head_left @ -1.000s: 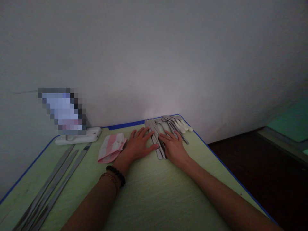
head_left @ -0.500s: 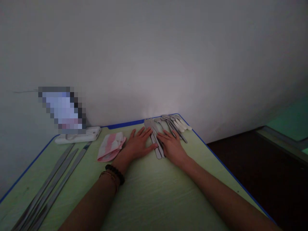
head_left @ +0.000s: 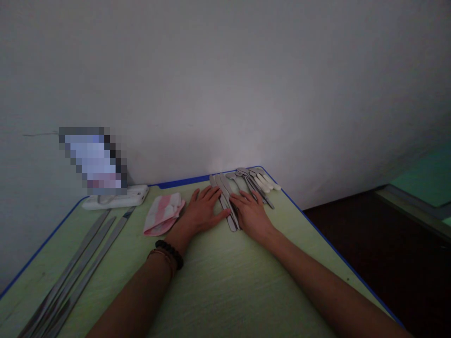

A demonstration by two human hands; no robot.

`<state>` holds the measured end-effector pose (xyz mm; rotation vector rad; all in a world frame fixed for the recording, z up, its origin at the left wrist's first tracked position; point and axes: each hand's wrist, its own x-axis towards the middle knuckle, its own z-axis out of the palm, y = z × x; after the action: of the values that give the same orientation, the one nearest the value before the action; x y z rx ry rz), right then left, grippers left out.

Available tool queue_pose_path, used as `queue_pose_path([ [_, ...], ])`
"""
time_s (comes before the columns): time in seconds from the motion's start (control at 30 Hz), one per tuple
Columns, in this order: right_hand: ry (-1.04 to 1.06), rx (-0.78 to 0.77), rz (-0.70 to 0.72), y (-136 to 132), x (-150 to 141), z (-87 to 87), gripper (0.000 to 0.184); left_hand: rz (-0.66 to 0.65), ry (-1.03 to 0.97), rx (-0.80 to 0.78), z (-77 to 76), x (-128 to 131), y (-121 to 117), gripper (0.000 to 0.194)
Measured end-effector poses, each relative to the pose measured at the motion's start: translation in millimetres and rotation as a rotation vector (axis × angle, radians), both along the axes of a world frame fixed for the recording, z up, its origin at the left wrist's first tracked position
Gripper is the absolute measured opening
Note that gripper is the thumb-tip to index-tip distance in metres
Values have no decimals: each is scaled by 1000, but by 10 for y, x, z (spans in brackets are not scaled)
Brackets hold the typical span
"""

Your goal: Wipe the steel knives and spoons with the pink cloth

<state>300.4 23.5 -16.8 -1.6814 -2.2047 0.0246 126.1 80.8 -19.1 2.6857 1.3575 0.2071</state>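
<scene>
Several silver table knives (head_left: 226, 202) lie side by side near the table's far edge, between my two hands. My left hand (head_left: 204, 209) rests flat with its fingers stretched out, the fingertips touching the knives' left side. From the right, my right hand (head_left: 252, 211) lies against the same knives, its fingers extended and its thumb side partly hidden. Just beyond my right hand are metal spoons (head_left: 233, 177) and other dark metal cutlery (head_left: 255, 185). Left of my left hand sits a folded pink and white cloth (head_left: 164, 213).
Several long metal knives (head_left: 79, 263) lie along the left of the green table (head_left: 218, 286). A blurred-out screen (head_left: 93, 162) leans at the wall above a white device (head_left: 116, 197). White-handled cutlery (head_left: 268, 182) is at the far right corner. The wall (head_left: 225, 84) borders the far edge.
The knives between my hands have shifted slightly and their far ends now look more spread out. Both hands stay in nearly the same place.
</scene>
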Motion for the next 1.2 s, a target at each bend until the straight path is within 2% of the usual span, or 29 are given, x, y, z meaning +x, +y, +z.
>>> queue_pose_path([
  [0.2,36,42,-10,-21,-9,28,33,3,0,-12,-24,-11,44,59],
  [0.4,-5,37,-6,-39,-18,57,32,63,-9,23,-29,15,212,54],
  [0.6,-12,48,-16,-37,-20,32,33,45,-25,45,-17,22,249,52],
  [1.2,10,26,-20,-35,-28,31,34,27,18,46,-67,27,322,60],
])
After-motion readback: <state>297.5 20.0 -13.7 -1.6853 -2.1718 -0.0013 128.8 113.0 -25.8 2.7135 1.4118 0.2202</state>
